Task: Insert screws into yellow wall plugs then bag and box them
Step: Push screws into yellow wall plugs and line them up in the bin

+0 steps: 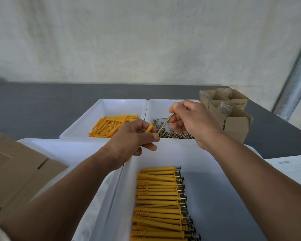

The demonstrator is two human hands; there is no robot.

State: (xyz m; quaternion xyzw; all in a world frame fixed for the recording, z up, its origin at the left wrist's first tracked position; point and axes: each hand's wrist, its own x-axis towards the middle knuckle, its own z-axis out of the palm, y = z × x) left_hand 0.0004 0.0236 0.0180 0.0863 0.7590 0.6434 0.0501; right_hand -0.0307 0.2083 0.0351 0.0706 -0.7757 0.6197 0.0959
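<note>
My left hand pinched one yellow plastic wall plug between the thumb and the curled fingers, with its open end showing toward 1 o'clock. Just to the right of it, the thin brass-coloured metal screw lay slanted. Its long axis ran from 1 o'clock down to 7 o'clock, and its tip was very near the plug's mouth but, as I judged, not yet inside. My right hand held the head end of the screw in a narrow pinch. So the plug lay at 7 o'clock from my right grip, and the push had to follow this same line.
</note>
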